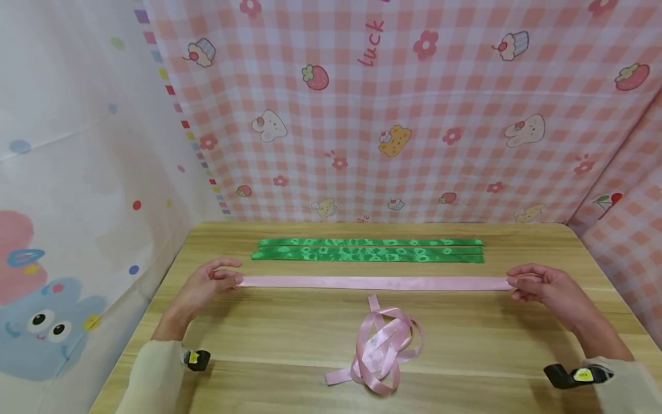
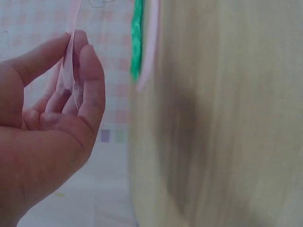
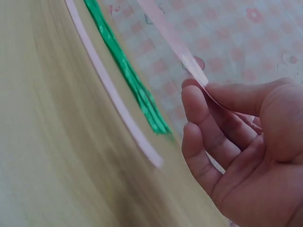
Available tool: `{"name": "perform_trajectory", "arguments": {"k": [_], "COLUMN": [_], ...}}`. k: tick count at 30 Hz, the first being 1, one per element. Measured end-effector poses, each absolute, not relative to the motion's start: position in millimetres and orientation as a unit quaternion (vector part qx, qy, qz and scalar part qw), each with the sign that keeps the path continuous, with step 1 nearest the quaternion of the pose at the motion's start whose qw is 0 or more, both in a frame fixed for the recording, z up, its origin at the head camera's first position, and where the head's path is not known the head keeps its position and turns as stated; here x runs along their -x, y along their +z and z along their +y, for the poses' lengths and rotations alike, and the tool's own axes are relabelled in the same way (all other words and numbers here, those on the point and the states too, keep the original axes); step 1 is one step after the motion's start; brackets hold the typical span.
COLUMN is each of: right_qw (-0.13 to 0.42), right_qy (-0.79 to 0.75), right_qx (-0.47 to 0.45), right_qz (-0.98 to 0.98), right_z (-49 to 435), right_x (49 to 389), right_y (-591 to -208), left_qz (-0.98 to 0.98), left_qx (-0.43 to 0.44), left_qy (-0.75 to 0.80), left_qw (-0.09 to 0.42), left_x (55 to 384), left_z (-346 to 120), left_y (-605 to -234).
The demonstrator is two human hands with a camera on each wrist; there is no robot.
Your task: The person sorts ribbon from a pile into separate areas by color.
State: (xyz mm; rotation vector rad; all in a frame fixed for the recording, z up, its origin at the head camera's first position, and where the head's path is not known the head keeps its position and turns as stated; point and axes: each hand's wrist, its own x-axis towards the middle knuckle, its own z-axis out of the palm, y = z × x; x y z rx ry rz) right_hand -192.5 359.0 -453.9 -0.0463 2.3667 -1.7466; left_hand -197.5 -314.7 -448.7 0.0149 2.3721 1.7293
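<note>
A pink satin ribbon (image 1: 362,282) is stretched straight from side to side. Its left end is pinched between thumb and fingers of my left hand (image 1: 204,287), its right end likewise in my right hand (image 1: 550,290). Both wrist views show this held ribbon (image 3: 177,42) raised off the table. Below it, another pink strip (image 3: 113,97) lies flat alongside the green ribbons (image 1: 367,253); from the head view I cannot tell the two pink strips apart. A loose tangle of pink ribbon (image 1: 380,351) sits nearer me, between the forearms.
The wooden table (image 1: 269,345) has a rounded far edge, just beyond the green ribbons. A pink checked curtain (image 1: 331,115) hangs behind it, and a white printed cloth (image 1: 77,172) on the left. A black wrist camera (image 1: 576,375) sits by the right cuff.
</note>
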Motion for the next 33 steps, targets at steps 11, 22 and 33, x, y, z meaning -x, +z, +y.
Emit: {"name": "perform_trajectory", "arguments": {"k": [11, 22, 33], "right_qw": [0.055, 0.035, 0.030], "right_qy": [-0.616, -0.626, -0.531], "right_qx": [-0.077, -0.117, -0.128], "right_qz": [0.782, 0.770, 0.837], "right_z": [356, 344, 341], "right_x": [198, 197, 191], "right_y": [-485, -502, -507], "left_qz": [0.795, 0.798, 0.810], "left_qx": [0.084, 0.150, 0.178], "left_qy": [0.596, 0.579, 0.555], "left_qw": [0.080, 0.073, 0.063], "left_x": [208, 210, 205], "left_z": [-313, -306, -310], "left_y": [-475, -484, -490]}}
